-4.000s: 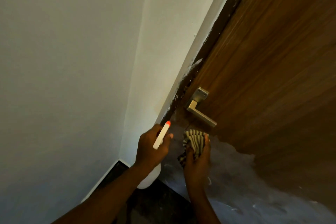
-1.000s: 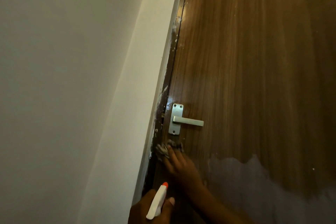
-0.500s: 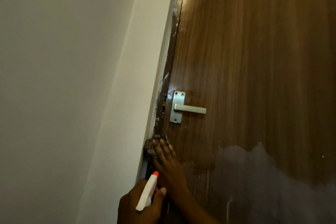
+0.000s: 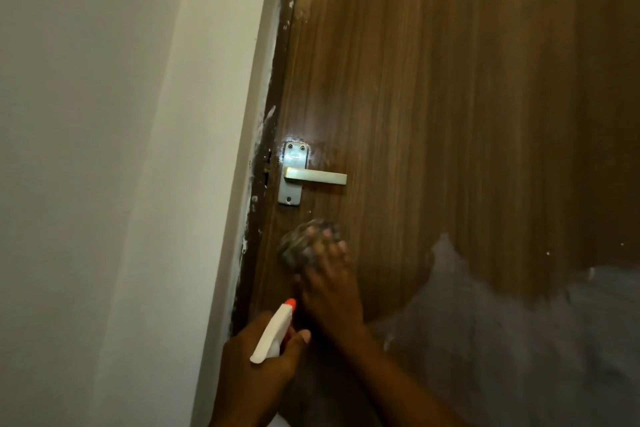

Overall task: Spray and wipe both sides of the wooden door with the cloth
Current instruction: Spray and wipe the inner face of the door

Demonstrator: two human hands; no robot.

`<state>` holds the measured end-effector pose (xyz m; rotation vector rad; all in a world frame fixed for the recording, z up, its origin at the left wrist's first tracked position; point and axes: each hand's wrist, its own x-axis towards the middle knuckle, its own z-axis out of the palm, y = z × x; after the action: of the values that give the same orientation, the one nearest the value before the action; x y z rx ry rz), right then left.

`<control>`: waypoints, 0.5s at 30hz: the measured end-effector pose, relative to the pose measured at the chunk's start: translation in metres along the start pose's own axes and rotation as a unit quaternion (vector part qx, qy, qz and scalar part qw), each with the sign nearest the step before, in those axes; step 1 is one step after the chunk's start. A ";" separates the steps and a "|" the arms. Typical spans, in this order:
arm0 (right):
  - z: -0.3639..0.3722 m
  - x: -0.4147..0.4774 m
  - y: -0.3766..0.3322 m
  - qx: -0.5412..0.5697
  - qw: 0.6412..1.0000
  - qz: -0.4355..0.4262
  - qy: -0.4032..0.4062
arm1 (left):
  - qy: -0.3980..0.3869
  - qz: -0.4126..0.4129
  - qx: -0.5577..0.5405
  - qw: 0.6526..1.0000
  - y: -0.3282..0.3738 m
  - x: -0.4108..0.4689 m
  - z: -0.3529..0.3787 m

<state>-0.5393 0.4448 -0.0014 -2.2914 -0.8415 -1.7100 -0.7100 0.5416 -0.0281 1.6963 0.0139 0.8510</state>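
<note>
Two hands: our left hand [image 4: 256,369] fingers clamp the spray bottle [image 4: 273,333]; our right hand [image 4: 332,295], fingers extended, presses the cloth [image 4: 296,248] against the door [image 4: 450,97].

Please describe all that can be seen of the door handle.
The handle is a silver metal lever on an upright rectangular plate with three visible screws, two above and one below. The lever lies level and points right. It sits on the wooden door near its left edge. Nothing touches it; the cloth is below, apart.

white wall [image 4: 104,149], paint-smeared dark frame [image 4: 277,80]
</note>
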 end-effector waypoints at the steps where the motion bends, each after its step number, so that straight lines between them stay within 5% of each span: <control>1: 0.009 -0.019 -0.007 -0.023 0.993 -0.115 -0.029 | -0.007 -0.012 0.008 1.000 0.002 -0.002 0.002; 3: 0.006 -0.058 0.015 -0.016 0.979 -0.195 -0.052 | -0.029 -0.031 0.038 0.998 0.000 -0.006 0.010; 5: -0.006 -0.088 0.066 -0.043 0.985 -0.167 -0.008 | -0.030 -0.041 0.040 0.998 -0.001 -0.007 0.019; 7: -0.027 -0.098 0.110 -0.036 0.999 0.011 0.030 | -0.062 -0.069 0.042 0.995 -0.004 -0.005 0.028; 9: -0.051 -0.074 0.134 -0.032 0.973 0.218 0.069 | -0.082 -0.060 0.043 0.994 -0.006 -0.006 0.038; 11: -0.059 -0.033 0.137 -0.036 0.948 0.307 0.076 | -0.140 0.020 0.056 0.988 0.004 -0.014 0.042; 13: -0.056 -0.017 0.129 -0.040 0.959 0.271 0.076 | -0.155 0.031 0.040 0.987 0.013 -0.017 0.054; 15: -0.047 -0.044 0.138 -0.053 0.989 0.130 0.053 | -0.158 -0.002 0.078 0.984 0.016 -0.019 0.065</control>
<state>-0.5143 0.2942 0.0007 -2.2339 -0.4183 -1.7766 -0.6959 0.4736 -0.0277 1.9630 -0.1340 0.5817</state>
